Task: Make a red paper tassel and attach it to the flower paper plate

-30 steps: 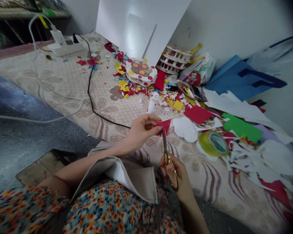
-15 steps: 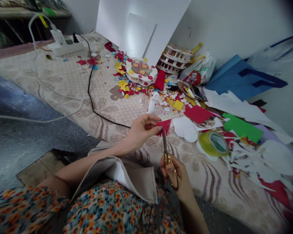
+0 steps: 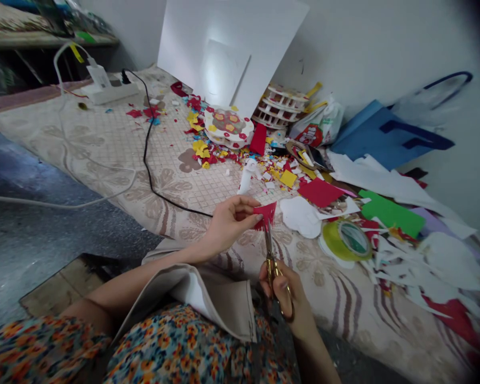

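Note:
My left hand [image 3: 236, 218] pinches a small piece of red paper [image 3: 269, 212] between thumb and fingers. Its lower edge is cut into a fine fringe. In my right hand [image 3: 284, 285] is a pair of scissors [image 3: 269, 256] with gold-coloured handles, the fingers through the loops. The blades point up and away from me, their tips at the fringed edge. A white cloud-shaped paper [image 3: 301, 216] lies on the table just right of the red piece. Behind my left hand a white glue bottle or tube [image 3: 247, 176] stands on the cloth.
Rolls of tape [image 3: 348, 240], a green sheet [image 3: 392, 213], a red sheet [image 3: 320, 192] and white scraps crowd the right side. Farther back stand a decorated round paper model [image 3: 229, 127] and a tiered one [image 3: 282, 106]. A black cable [image 3: 148, 160] runs across the patterned tablecloth from a power strip [image 3: 112, 93].
The camera view has tilted slightly, so everything sits a little lower. The scissor blades have shifted a little along the fringe and look slightly more open.

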